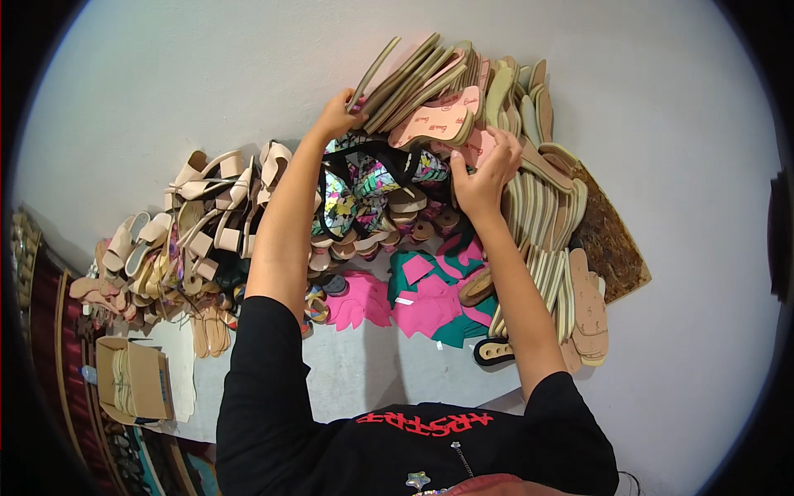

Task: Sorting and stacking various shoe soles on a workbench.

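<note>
Both my arms reach to the back of the table, up to a tall pile of shoe insoles (413, 83) with olive edges. My left hand (337, 117) is closed round the lower end of one thin insole (376, 70), which tilts up apart from the others. Thumb and fingers apart, my right hand (488, 175) rests against the pile's front, by a pink-faced insole (432, 124) with red print. Below and between my hands stand sandals with multicoloured patterned straps (337, 202) and black trim.
Beige heeled sandals (207, 178) are heaped at left. Pink cut pieces (360, 299) and green ones (451, 332) lie on the white table (356, 364). Stacked insoles (538, 215) and a brown board (612, 231) lean at right. A cardboard box (153, 380) stands front left.
</note>
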{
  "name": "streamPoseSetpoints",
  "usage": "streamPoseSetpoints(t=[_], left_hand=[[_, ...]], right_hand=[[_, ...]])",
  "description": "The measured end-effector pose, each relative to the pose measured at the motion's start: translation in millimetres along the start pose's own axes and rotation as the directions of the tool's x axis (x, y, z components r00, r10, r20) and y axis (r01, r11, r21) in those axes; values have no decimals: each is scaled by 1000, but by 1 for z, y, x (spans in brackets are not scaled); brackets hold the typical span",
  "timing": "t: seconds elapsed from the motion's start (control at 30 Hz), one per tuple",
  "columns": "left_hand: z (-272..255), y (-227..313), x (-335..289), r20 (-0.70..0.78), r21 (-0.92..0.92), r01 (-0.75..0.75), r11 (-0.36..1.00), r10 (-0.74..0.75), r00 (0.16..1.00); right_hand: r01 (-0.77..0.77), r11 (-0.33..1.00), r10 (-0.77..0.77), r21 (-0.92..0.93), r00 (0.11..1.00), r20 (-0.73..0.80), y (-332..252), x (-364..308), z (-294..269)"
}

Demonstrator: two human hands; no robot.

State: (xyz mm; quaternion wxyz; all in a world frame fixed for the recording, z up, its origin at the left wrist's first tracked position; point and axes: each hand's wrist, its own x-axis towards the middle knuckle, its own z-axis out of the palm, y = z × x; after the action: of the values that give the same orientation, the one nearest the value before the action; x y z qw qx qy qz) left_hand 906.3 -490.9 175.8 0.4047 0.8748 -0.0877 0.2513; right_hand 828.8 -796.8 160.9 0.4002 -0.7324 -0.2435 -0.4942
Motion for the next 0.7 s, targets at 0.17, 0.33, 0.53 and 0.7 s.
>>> streamPoseSetpoints(t=[0.17,0.33,0.53,0.7], left_hand=[[0,29,-10,-369,162,-151,975,202,907],[-6,52,-19,-520,187,-94,978,180,835],[-15,82,-37,-625,186,-66,980,170,762],[-35,91,-72,-701,42,42,998,0,713]], right_hand=[[-12,1000,11,-20,1000,-15,4,-3,0],[-24,1000,24,-19,999,43,1,-7,-5],[15,990,-2,-141,996,92,-17,-12,-16],[51,994,-46,-96,997,60,-37,-18,-29]])
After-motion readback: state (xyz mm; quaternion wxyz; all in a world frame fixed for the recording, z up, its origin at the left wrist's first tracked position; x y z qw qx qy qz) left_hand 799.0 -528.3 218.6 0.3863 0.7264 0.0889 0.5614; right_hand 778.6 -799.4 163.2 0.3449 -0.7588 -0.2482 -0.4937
